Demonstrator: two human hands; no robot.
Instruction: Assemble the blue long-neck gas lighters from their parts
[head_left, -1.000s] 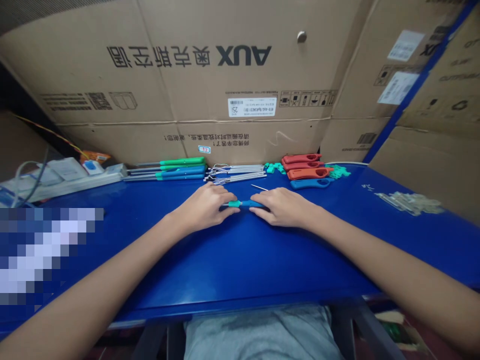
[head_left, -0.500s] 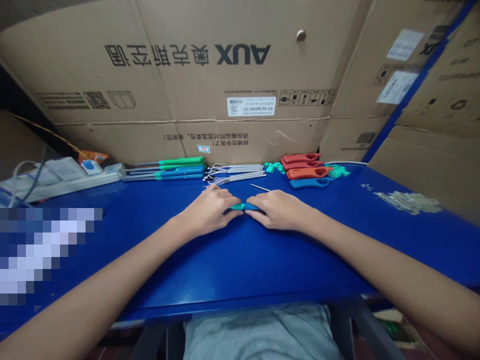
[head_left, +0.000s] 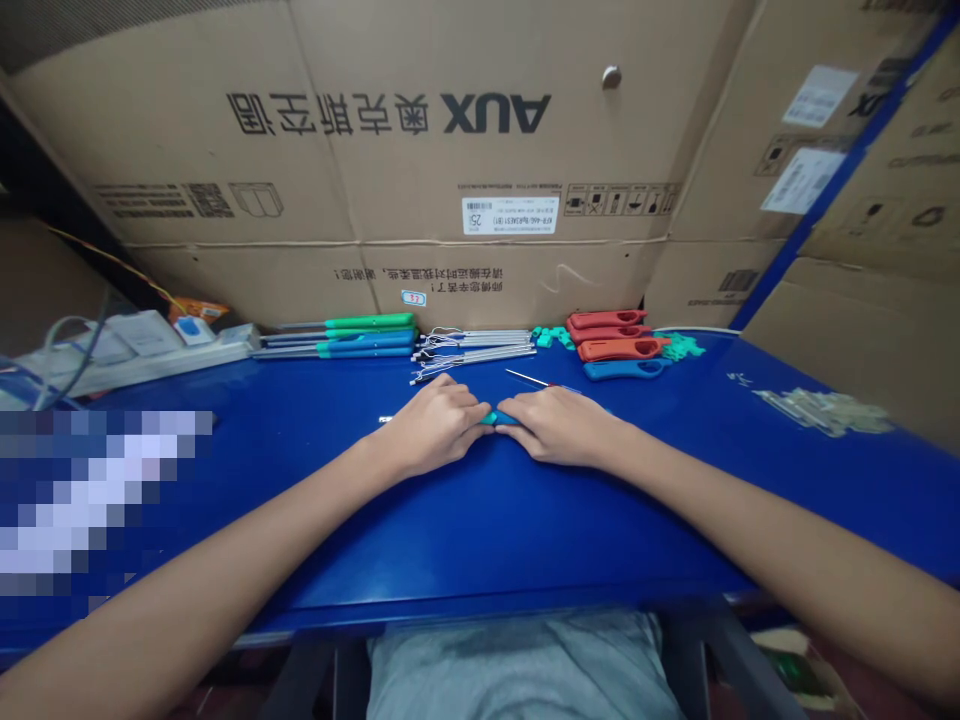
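Both of my hands meet over the middle of the blue table, holding a long-nosed lighter. My left hand (head_left: 446,425) is closed around its metal tube (head_left: 385,419), whose end sticks out on the left. A teal collar (head_left: 488,418) shows at the fingertips. My right hand (head_left: 559,425) is closed on the lighter's blue handle (head_left: 506,418), most of which the hand hides. Just behind the right hand lies a screwdriver (head_left: 527,378) with a thin metal shaft, its handle partly hidden.
At the back lie assembled lighters (head_left: 367,338), metal tubes with wires (head_left: 480,347), teal collars (head_left: 551,336), and red and blue handles (head_left: 615,345). Small clear plastic parts (head_left: 821,410) are heaped at right. A power strip (head_left: 165,355) stands at left; cardboard (head_left: 420,210) walls the back.
The view has shifted slightly. The teal collar shows less between my fingertips, and the metal tube's end now shows left of my left hand. Both hands keep their hold.
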